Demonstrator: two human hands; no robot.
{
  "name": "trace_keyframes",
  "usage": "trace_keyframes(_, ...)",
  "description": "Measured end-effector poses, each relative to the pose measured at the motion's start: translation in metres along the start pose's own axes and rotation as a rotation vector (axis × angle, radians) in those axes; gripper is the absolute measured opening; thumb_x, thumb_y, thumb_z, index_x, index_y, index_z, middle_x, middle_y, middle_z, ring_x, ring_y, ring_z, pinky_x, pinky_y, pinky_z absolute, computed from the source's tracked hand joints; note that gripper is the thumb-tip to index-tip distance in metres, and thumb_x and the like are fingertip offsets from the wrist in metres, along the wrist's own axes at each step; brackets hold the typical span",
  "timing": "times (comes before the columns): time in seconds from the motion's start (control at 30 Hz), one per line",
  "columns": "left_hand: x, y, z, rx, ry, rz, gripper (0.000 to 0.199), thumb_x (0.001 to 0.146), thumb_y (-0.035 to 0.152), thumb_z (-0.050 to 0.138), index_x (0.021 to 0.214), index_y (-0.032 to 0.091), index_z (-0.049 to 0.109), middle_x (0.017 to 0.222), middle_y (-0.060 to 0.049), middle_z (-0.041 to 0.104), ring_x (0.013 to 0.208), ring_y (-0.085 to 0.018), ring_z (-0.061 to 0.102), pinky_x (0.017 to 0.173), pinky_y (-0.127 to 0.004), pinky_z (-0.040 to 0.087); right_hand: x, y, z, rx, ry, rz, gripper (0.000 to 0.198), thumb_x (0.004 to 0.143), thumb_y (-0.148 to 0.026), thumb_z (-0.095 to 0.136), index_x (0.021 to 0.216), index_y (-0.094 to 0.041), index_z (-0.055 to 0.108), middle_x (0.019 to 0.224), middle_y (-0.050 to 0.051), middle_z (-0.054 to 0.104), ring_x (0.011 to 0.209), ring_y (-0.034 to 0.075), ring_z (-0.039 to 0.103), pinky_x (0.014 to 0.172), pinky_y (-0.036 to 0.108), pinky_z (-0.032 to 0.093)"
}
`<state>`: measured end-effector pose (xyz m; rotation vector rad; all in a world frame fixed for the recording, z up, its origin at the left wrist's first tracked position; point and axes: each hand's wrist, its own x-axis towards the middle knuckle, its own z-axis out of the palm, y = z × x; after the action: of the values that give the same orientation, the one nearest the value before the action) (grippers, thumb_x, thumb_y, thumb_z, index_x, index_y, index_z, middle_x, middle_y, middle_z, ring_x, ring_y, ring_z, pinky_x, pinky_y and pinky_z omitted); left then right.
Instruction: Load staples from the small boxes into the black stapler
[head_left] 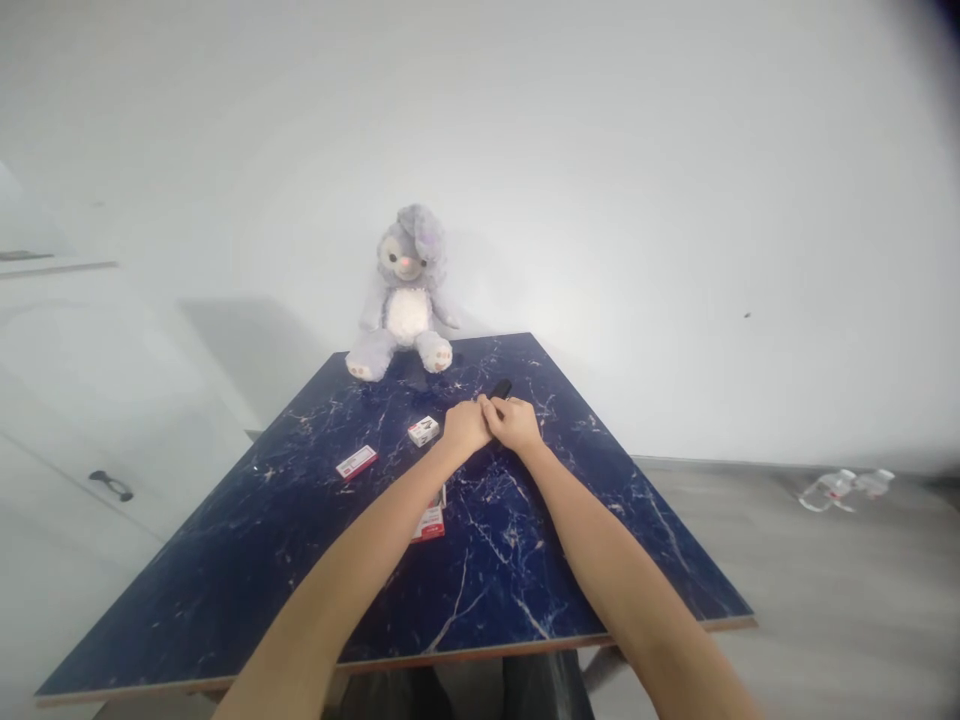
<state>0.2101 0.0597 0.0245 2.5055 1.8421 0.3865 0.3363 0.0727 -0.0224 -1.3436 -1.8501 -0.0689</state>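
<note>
Over the far half of the table my left hand (466, 428) and my right hand (517, 424) meet, both with curled fingers. A dark, narrow black object (501, 388) sticks out beyond them, pointing away to the right. The fingers of both hands close about its near end, which they hide, so its kind does not show. Just left of my left hand sits a small white box (424, 431) with a printed picture. Farther left lies a flat white and red box (356, 462). Another red and white box (428, 525) is partly covered by my left forearm.
A grey and white plush toy (408, 310) sits at the back of the blue marbled table (247, 580), against the wall. Clear plastic bottles (836, 485) stand on the floor to the right. At the left is a white cabinet with a dark handle (111, 486).
</note>
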Motion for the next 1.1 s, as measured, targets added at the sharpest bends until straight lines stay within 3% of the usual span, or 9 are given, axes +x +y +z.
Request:
trace_keyframes(0.07, -0.021, -0.013, -0.002, -0.022, 0.077, 0.072, 0.042, 0.092, 0.043, 0.053, 0.125, 0.017, 0.059, 0.109, -0.014, 0.071, 0.109, -0.031, 0.062, 0.093, -0.041, 0.047, 0.0, 0.002, -0.001, -0.027, -0.005, -0.002, 0.049, 0.1, -0.043, 0.036, 0.068, -0.02, 0.065, 0.066, 0.007, 0.067, 0.065, 0.018, 0.06, 0.067, 0.025, 0.035)
trace_keyframes(0.17, -0.061, -0.056, -0.007, -0.123, 0.307, 0.308, 0.031, 0.095, 0.036, 0.05, 0.119, 0.021, 0.064, 0.111, -0.009, 0.071, 0.11, -0.025, 0.059, 0.099, -0.04, 0.045, 0.001, 0.002, -0.001, -0.069, -0.014, -0.011, 0.051, 0.101, -0.042, 0.033, 0.068, -0.019, 0.065, 0.064, 0.007, 0.066, 0.063, 0.017, 0.059, 0.064, 0.025, 0.032)
trace_keyframes(0.27, -0.094, -0.113, -0.009, -0.159, 0.424, 0.434, 0.022, 0.095, 0.029, 0.049, 0.098, 0.023, 0.07, 0.092, -0.006, 0.073, 0.091, -0.02, 0.063, 0.091, -0.039, 0.047, 0.0, -0.002, 0.003, -0.1, -0.056, -0.07, 0.049, 0.1, -0.044, 0.038, 0.067, -0.019, 0.065, 0.064, 0.006, 0.065, 0.064, 0.017, 0.058, 0.062, 0.025, 0.031)
trace_keyframes(0.4, -0.116, -0.166, -0.01, -0.086, 0.442, 0.485, 0.02, 0.09, 0.028, 0.053, 0.093, 0.024, 0.072, 0.072, -0.004, 0.069, 0.07, -0.017, 0.062, 0.075, -0.036, 0.05, -0.004, -0.006, 0.009, -0.174, -0.14, -0.245, 0.044, 0.098, -0.041, 0.042, 0.068, -0.019, 0.065, 0.066, 0.007, 0.068, 0.065, 0.017, 0.057, 0.065, 0.026, 0.031)
trace_keyframes(0.5, -0.125, -0.165, -0.013, -0.17, 0.364, 0.621, 0.03, 0.087, 0.032, 0.056, 0.111, 0.023, 0.07, 0.089, -0.008, 0.073, 0.079, -0.02, 0.066, 0.077, -0.037, 0.052, -0.005, -0.005, 0.009, -0.207, -0.142, -0.24, 0.042, 0.098, -0.039, 0.042, 0.069, -0.019, 0.066, 0.069, 0.008, 0.069, 0.066, 0.018, 0.057, 0.066, 0.027, 0.032)
trace_keyframes(0.6, -0.133, -0.141, -0.023, -0.265, 0.13, 0.842, 0.048, 0.085, 0.036, 0.058, 0.131, 0.021, 0.06, 0.115, -0.012, 0.07, 0.1, -0.025, 0.065, 0.091, -0.042, 0.052, -0.002, -0.003, 0.01, -0.237, -0.13, -0.205, 0.042, 0.099, -0.038, 0.042, 0.071, -0.019, 0.066, 0.069, 0.008, 0.069, 0.066, 0.018, 0.057, 0.066, 0.027, 0.032)
trace_keyframes(0.73, -0.14, -0.115, -0.035, -0.278, -0.069, 0.753, 0.042, 0.09, 0.039, 0.059, 0.13, 0.028, 0.062, 0.128, -0.01, 0.065, 0.116, -0.028, 0.059, 0.103, -0.045, 0.047, 0.001, -0.001, 0.013, -0.254, -0.116, -0.173, 0.043, 0.099, -0.039, 0.04, 0.071, -0.019, 0.066, 0.066, 0.006, 0.067, 0.062, 0.017, 0.055, 0.063, 0.026, 0.031)
trace_keyframes(0.93, -0.141, -0.117, -0.036, -0.288, -0.164, 0.69, 0.049, 0.09, 0.044, 0.06, 0.137, 0.029, 0.057, 0.14, -0.009, 0.057, 0.129, -0.03, 0.049, 0.112, -0.048, 0.038, -0.001, 0.003, 0.014, -0.204, -0.006, -0.138, 0.048, 0.099, -0.042, 0.041, 0.063, -0.019, 0.061, 0.058, 0.005, 0.059, 0.058, 0.016, 0.052, 0.061, 0.027, 0.029)
trace_keyframes(1.1, -0.143, -0.121, -0.034, -0.326, -0.214, 0.669, 0.077, 0.075, 0.055, 0.075, 0.144, 0.029, 0.051, 0.144, -0.01, 0.053, 0.133, -0.034, 0.046, 0.114, -0.051, 0.034, 0.0, 0.005, 0.014, -0.168, 0.067, -0.055, 0.049, 0.1, -0.044, 0.039, 0.064, -0.02, 0.061, 0.055, 0.004, 0.057, 0.054, 0.015, 0.05, 0.06, 0.027, 0.03)
